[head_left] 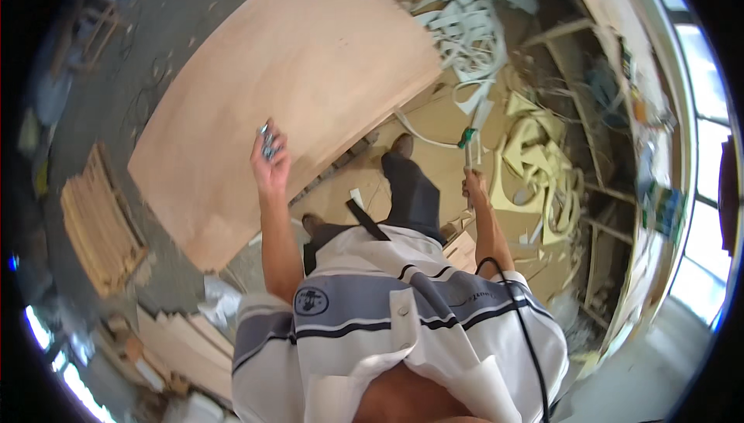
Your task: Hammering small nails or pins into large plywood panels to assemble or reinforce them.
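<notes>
My left hand (271, 163) is raised over a large pale plywood sheet (302, 59). Its fingers are closed around small shiny metal pieces (268, 142), too small to make out exactly. Off to the right, my right hand (475, 187) grips the handle of a slim, long tool with a green band (467, 139). The tool's far end points away from me, over cardboard and offcuts, and its kind is unclear. The plywood's near right edge lies just beyond my feet, raised above the cardboard.
White strip scraps (467, 39) are heaped beyond the sheet's right corner. Yellowish foam offcuts (535, 148) lie right of my right hand. Wooden shelving (577, 74) runs along the right wall. Stacked wood boards (99, 218) rest on the left floor. A black cable (525, 326) hangs over my shirt.
</notes>
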A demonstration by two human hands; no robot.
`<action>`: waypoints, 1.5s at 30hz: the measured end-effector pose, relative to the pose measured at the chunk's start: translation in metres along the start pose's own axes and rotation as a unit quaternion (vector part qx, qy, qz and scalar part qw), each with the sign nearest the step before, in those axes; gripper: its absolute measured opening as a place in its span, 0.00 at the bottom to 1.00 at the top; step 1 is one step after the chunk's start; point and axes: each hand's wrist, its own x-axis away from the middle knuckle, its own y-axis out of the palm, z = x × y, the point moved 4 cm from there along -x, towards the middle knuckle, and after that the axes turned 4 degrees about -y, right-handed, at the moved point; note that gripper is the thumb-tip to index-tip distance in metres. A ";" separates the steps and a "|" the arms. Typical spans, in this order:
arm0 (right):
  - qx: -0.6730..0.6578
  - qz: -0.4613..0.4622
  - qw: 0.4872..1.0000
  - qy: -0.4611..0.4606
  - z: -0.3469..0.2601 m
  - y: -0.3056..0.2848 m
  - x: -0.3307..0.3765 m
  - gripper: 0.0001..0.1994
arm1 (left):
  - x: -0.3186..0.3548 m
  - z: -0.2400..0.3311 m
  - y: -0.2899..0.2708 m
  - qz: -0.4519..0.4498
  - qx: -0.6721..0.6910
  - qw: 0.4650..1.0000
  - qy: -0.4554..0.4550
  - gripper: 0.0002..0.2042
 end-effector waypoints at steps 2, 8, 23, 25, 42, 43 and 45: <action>0.034 -0.004 0.999 -0.012 -0.013 -0.009 -0.028 0.14 | -0.058 -0.037 0.013 0.011 0.015 1.000 -0.023 0.15; 0.050 -0.052 0.994 -0.077 -0.134 0.029 -0.104 0.15 | -0.181 -0.072 0.016 0.052 0.027 0.998 -0.026 0.14; 0.112 -0.122 0.982 -0.089 -0.234 0.142 -0.288 0.22 | -0.422 -0.098 -0.060 0.205 -0.082 0.969 -0.106 0.13; 0.130 -0.089 0.974 -0.160 -0.209 0.150 -0.333 0.22 | -0.468 -0.102 -0.086 0.185 -0.097 0.967 -0.147 0.13; 0.134 0.070 0.979 -0.134 -0.163 0.234 -0.353 0.14 | -0.751 -0.101 -0.306 0.056 -0.732 0.638 -0.234 0.06; 0.117 0.085 0.982 -0.123 -0.164 0.237 -0.353 0.14 | -0.756 -0.103 -0.310 0.064 -0.736 0.624 -0.255 0.06; 0.077 0.107 0.988 -0.086 -0.169 0.248 -0.349 0.15 | -0.759 -0.107 -0.312 0.047 -0.750 0.603 -0.266 0.07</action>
